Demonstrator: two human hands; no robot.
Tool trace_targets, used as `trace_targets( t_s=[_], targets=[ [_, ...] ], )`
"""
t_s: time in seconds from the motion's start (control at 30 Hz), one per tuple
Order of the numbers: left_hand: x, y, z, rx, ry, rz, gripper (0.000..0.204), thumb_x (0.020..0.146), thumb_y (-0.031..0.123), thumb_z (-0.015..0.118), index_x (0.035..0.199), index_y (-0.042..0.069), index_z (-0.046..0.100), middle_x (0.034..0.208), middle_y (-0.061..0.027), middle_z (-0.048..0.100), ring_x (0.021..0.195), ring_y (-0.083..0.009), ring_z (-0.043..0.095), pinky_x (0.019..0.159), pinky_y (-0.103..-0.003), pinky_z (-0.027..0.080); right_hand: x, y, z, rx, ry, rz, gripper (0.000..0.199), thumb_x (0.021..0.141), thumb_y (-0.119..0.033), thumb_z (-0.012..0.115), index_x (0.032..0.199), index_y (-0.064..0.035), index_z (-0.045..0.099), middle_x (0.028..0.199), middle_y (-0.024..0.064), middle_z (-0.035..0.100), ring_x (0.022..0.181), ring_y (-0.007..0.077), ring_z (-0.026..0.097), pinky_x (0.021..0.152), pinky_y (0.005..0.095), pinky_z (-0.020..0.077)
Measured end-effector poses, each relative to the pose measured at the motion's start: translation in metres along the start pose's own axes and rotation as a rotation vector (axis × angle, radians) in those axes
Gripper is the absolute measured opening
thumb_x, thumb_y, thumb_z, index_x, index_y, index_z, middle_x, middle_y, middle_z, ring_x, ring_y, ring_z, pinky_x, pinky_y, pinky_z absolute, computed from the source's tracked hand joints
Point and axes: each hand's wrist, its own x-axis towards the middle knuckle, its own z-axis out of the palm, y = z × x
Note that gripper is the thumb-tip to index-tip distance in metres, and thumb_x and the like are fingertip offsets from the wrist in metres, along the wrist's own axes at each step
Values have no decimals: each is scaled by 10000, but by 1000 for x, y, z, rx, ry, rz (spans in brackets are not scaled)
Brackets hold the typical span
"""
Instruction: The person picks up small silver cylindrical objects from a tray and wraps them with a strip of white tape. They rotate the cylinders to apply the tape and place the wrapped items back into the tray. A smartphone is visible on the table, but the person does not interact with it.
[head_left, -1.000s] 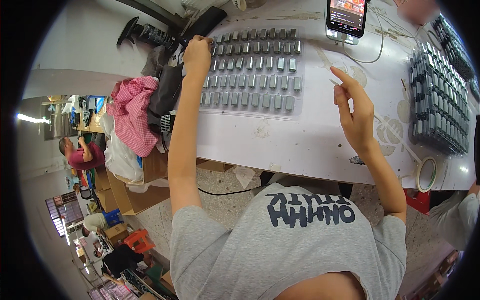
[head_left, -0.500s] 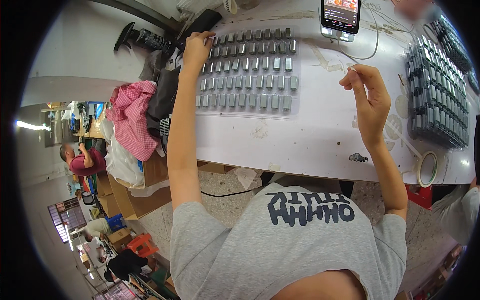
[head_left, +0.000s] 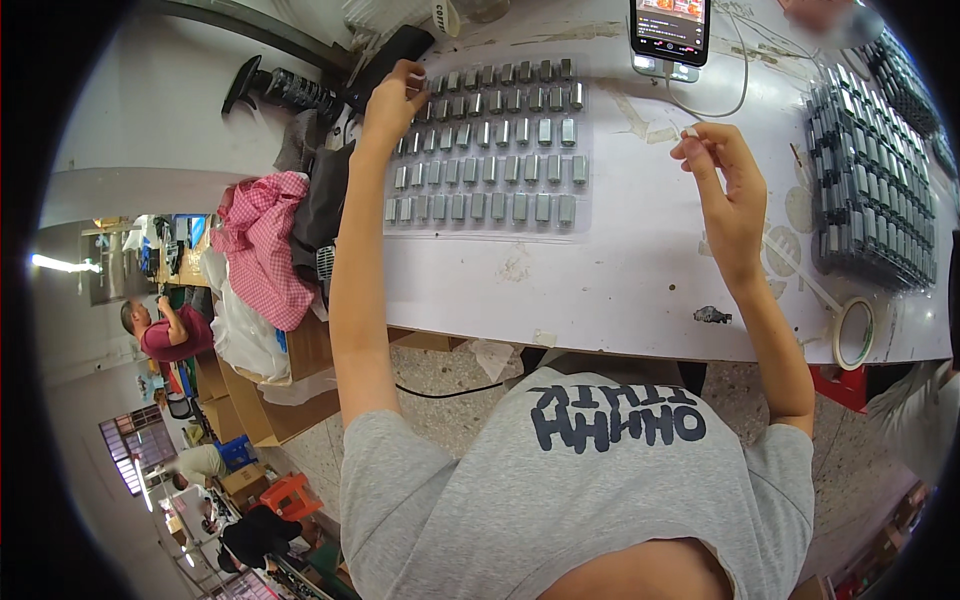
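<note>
We note the left hand (head_left: 393,97) curled, fingertips touching the far-left corner of the grid of small metal blocks (head_left: 487,140). The right hand (head_left: 728,185), raised right of that grid, pinches a small white piece (head_left: 690,131).

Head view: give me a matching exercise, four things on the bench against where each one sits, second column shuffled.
Things:
1. phone
2. tape roll
3. left hand
4. checked pink cloth

Places:
A. off the table's left end, on a heap of bags and dark cloth
B. at the top-left corner of the grid of small grey metal blocks
C. propped at the far edge of the white table, screen lit, a cable trailing from it
D. flat at the near right edge of the table

Pairs: 1-C, 2-D, 3-B, 4-A
</note>
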Motion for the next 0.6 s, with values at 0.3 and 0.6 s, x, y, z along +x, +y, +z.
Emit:
trace_targets(
  t_s=[0.3,0.6],
  targets=[
    [0,3,-3,135,-14,-47,291,678,235,638,870,20,601,812,-158,608,779,-274,595,676,-348,451,2,5,-1,152,-35,105,104,825,-58,481,908,1,498,763,74,585,746,122,558,684,245,420],
    [-3,138,-18,-200,145,194,215,740,133,602,942,69,563,814,-80,613,779,-180,584,676,-270,431,-1,4,-4,84,-42,52,94,827,-95,485,881,-20,499,752,98,574,773,188,557,687,277,429]
  ],
)
